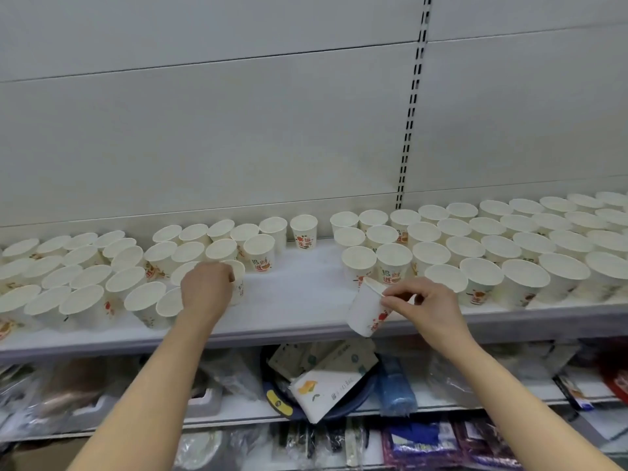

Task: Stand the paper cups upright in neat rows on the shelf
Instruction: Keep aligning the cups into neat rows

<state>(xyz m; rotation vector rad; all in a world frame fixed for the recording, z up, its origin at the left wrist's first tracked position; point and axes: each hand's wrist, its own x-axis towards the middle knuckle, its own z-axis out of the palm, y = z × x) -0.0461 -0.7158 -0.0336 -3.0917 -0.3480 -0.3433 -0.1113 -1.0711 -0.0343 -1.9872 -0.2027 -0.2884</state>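
We're in a shop aisle here, folks. White metal gondola shelf right across the middle, with a slotted upright strip climbing the pale back panel at one o'clock. Dozens of identical printed paper cups sit stocked from nine to three o'clock. Down at six o'clock, lower shelves hold tissue packs and plastic-wrapped goods.

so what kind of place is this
Most likely a shop aisle. A white metal shelf with a slotted upright behind it carries dozens of identical paper cups, and packaged goods fill the shelf below.
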